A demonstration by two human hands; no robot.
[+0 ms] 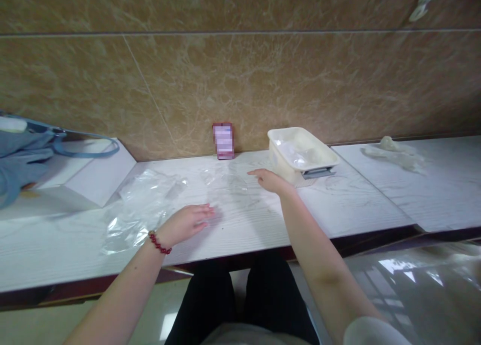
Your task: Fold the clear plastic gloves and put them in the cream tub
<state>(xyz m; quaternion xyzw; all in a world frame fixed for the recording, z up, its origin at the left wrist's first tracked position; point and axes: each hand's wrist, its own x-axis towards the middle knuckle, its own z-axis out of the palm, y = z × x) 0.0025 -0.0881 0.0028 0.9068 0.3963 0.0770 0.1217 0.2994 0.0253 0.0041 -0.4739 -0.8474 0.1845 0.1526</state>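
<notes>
My left hand (190, 222) hovers over or rests on the white wood-grain tabletop (248, 229), palm down, with its fingers stretched out and nothing in them. A red bead bracelet circles that wrist. Left of it lies a crumpled pile of clear plastic bags (141, 199). My right hand (268, 180) reaches to the front left of a cream plastic basket (325, 157), its index finger extended and the others partly curled. Near that fingertip a thin clear plastic bag (225, 179) lies flat; whether they touch I cannot tell. More clear plastic (298, 154) sits inside the basket.
A phone-like rectangle (224, 141), blurred, leans on the brown marble wall (240, 84). At left are a white box (93, 174) and a blue bag with a strap (22, 154). A crumpled translucent plastic bag (396, 154) lies at right, past a table seam.
</notes>
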